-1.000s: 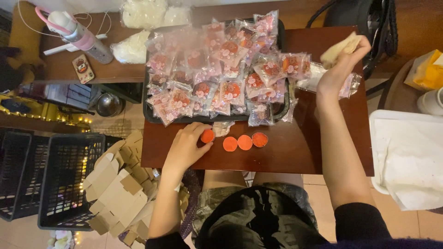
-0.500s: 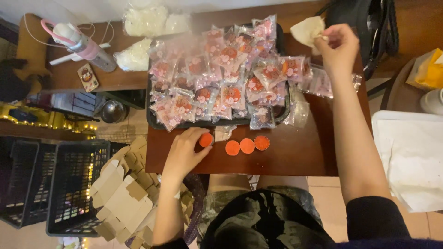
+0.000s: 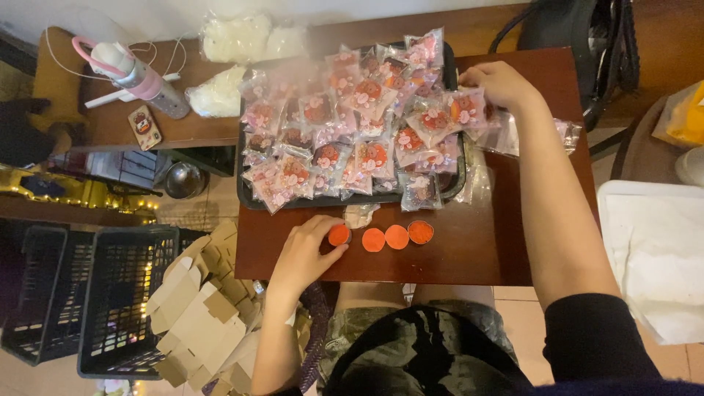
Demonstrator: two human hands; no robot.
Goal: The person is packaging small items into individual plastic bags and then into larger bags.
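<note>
Several orange round discs lie in a row near the front edge of a dark wooden table [image 3: 477, 249]. My left hand [image 3: 306, 255] pinches the leftmost disc [image 3: 339, 235]; the other discs [image 3: 397, 237] lie just to its right. Behind them a black tray [image 3: 245, 198] is piled with several clear pink-printed packets [image 3: 370, 95] of round treats. My right hand [image 3: 501, 83] rests, fingers curled, on the packets at the tray's far right corner. What lies under its fingers is hidden. A small empty clear wrapper [image 3: 359, 214] sits at the tray's front edge.
A pink-capped bottle [image 3: 139, 77] and white bags [image 3: 235, 40] sit on a lower bench at left. Black crates [image 3: 125, 293] and flat cardboard boxes [image 3: 198, 308] are on the floor at left. A white cloth-covered box [image 3: 653, 257] stands at right. Clear bags [image 3: 568, 133] hang off the table's right edge.
My right hand held a beige piece raised beyond the tray; it has come down onto the packets and the beige piece is out of sight. The left hand stays on the disc.
</note>
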